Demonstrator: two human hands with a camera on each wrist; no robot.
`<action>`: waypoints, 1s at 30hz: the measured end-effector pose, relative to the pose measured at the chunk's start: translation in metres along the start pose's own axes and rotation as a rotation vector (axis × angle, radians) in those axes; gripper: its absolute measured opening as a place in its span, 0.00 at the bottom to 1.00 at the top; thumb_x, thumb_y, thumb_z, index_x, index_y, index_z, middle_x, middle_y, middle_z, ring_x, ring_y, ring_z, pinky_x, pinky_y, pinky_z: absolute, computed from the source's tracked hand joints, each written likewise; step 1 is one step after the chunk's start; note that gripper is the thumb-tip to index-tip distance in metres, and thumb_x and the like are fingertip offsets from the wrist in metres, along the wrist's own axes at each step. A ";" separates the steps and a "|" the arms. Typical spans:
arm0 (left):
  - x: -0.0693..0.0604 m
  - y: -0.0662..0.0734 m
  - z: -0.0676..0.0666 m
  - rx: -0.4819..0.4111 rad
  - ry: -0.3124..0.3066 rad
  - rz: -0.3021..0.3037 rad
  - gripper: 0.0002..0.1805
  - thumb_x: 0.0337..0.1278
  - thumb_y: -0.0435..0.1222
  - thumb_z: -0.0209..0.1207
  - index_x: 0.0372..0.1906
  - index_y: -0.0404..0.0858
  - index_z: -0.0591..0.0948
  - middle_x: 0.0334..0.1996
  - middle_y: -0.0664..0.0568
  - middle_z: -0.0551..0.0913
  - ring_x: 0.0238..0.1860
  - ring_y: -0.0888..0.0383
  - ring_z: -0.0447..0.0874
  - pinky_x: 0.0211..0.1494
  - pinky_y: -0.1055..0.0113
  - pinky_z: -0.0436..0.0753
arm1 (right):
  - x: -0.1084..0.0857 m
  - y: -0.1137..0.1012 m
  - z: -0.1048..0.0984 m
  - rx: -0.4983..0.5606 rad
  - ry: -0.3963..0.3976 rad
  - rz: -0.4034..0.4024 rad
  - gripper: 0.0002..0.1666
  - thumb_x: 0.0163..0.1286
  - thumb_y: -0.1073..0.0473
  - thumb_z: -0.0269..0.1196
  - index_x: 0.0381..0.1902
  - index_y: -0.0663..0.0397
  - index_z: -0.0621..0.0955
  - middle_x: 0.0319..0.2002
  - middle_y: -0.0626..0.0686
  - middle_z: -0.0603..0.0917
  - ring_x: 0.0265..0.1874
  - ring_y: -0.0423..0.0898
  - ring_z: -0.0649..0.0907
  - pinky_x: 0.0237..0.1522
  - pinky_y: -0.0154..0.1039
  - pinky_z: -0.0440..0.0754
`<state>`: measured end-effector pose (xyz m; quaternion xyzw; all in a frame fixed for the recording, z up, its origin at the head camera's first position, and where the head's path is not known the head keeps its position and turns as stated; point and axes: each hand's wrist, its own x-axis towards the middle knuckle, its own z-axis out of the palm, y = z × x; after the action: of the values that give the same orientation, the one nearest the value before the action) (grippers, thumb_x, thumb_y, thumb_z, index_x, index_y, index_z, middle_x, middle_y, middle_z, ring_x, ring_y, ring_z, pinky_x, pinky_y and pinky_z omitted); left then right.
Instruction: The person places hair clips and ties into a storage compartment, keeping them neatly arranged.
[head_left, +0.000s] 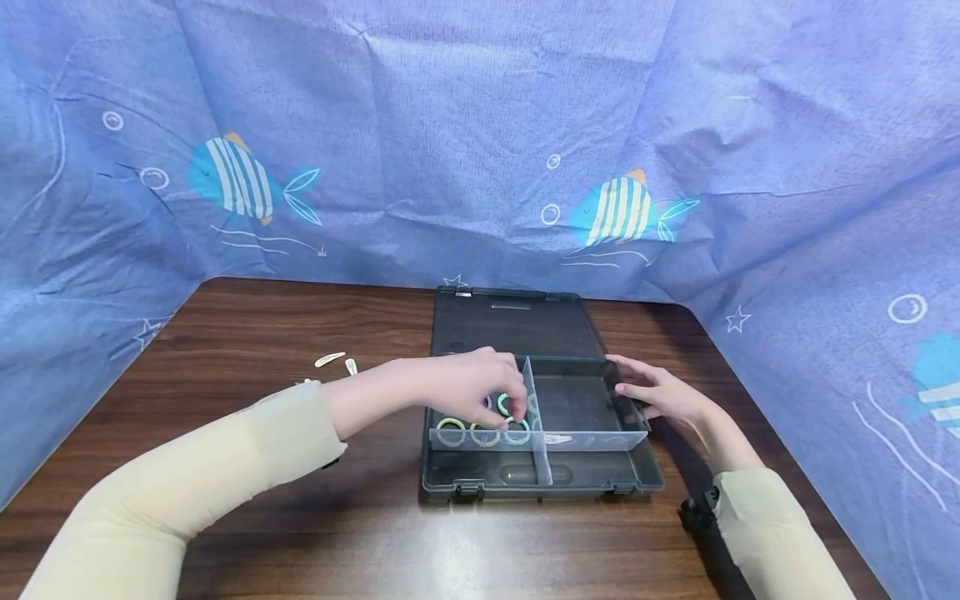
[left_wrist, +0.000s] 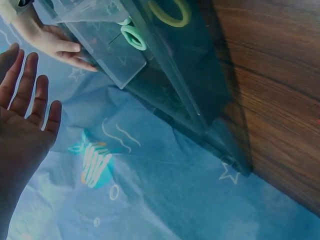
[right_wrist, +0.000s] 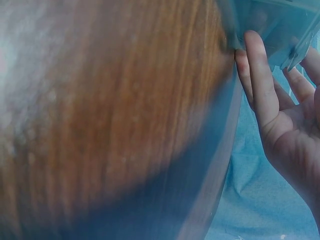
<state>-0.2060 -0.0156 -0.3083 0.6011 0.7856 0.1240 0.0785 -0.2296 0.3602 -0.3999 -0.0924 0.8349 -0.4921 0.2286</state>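
On my feed: dark storage box (head_left: 600,473) sits mid-table, lid (head_left: 517,325) laid back to its 12 o'clock, presumably so both hands get in from above. Lengthwise divider (head_left: 542,462) and cross divider (head_left: 600,440) split the inside; rings lie in the 9 o'clock compartment, yellow ring (head_left: 452,420) at its 7, mint ring (head_left: 527,427) at its 5. I read the dividers as what holds them in one bay. Left hand (head_left: 480,385) hangs over that bay, fingers pointing down beside the mint ring; wrist cam shows them loosely spread, no pinch visible. Can't tell whether the tips touch the ring. Right hand (head_left: 671,398) is at the box's 3 o'clock, fingers spread, tips against the side wall; looks to me like a light brace against sliding, not a grip. Loose pale clips (head_left: 330,359) lie on the table (head_left: 375,533) out at 10 o'clock, well apart from the box. A white clip (head_left: 557,438) shows near where the dividers cross; I can't tell which side of the cross divider it's on.
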 end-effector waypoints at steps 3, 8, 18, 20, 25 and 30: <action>-0.011 0.001 0.001 0.001 0.020 -0.002 0.05 0.52 0.41 0.65 0.35 0.52 0.81 0.34 0.67 0.79 0.48 0.65 0.69 0.52 0.63 0.65 | 0.000 0.000 0.000 0.000 0.001 -0.003 0.38 0.71 0.51 0.56 0.74 0.42 0.54 0.71 0.68 0.47 0.65 0.66 0.62 0.45 0.53 0.80; -0.031 -0.001 0.004 0.013 0.060 0.008 0.05 0.51 0.41 0.65 0.34 0.52 0.82 0.34 0.66 0.80 0.48 0.64 0.69 0.53 0.62 0.65 | 0.000 0.001 -0.001 0.004 -0.002 0.001 0.38 0.71 0.51 0.55 0.74 0.42 0.54 0.71 0.68 0.48 0.64 0.66 0.64 0.45 0.53 0.80; -0.074 -0.015 0.001 -0.010 0.145 -0.036 0.09 0.47 0.38 0.67 0.35 0.52 0.81 0.35 0.68 0.80 0.49 0.63 0.70 0.50 0.61 0.66 | -0.001 0.001 0.000 0.008 -0.005 0.001 0.37 0.71 0.52 0.54 0.74 0.41 0.54 0.71 0.68 0.46 0.64 0.65 0.65 0.46 0.53 0.79; -0.083 -0.019 0.001 0.006 0.161 -0.047 0.09 0.46 0.38 0.67 0.35 0.52 0.81 0.36 0.68 0.80 0.49 0.63 0.70 0.50 0.61 0.67 | -0.001 0.001 0.000 0.011 -0.004 -0.001 0.37 0.71 0.52 0.55 0.74 0.42 0.54 0.71 0.68 0.46 0.64 0.65 0.65 0.46 0.53 0.79; -0.103 -0.035 0.002 0.055 0.188 -0.087 0.09 0.46 0.38 0.67 0.36 0.51 0.82 0.35 0.67 0.81 0.47 0.62 0.72 0.50 0.59 0.68 | -0.002 0.001 0.001 0.006 -0.002 -0.005 0.38 0.71 0.50 0.55 0.74 0.42 0.54 0.71 0.68 0.47 0.64 0.65 0.66 0.46 0.53 0.79; -0.119 -0.049 0.002 0.086 0.216 -0.116 0.10 0.43 0.36 0.68 0.34 0.50 0.82 0.33 0.64 0.81 0.45 0.60 0.73 0.48 0.56 0.70 | -0.002 -0.001 0.002 -0.012 0.007 0.001 0.36 0.71 0.52 0.54 0.73 0.41 0.54 0.71 0.68 0.47 0.64 0.65 0.65 0.45 0.53 0.80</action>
<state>-0.2195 -0.1426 -0.3280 0.5405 0.8275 0.1496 -0.0255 -0.2275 0.3593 -0.3997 -0.0916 0.8387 -0.4872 0.2255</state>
